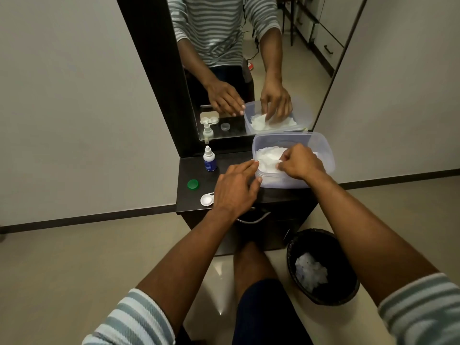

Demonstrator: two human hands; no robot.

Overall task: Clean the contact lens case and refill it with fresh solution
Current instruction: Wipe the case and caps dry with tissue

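The right hand point(300, 161) pinches a tissue point(267, 159) inside the plastic tub point(328, 155) at centre frame. The left hand point(235, 189), fingers spread and empty, steadies the tub's rim. The open lens case point(207, 199) lies just left of it, the nearer hand.

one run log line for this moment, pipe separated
step: fetching tissue | right hand: pinching tissue in plastic tub | left hand: steadying tub | lens case: open, untouched | solution bottle: upright
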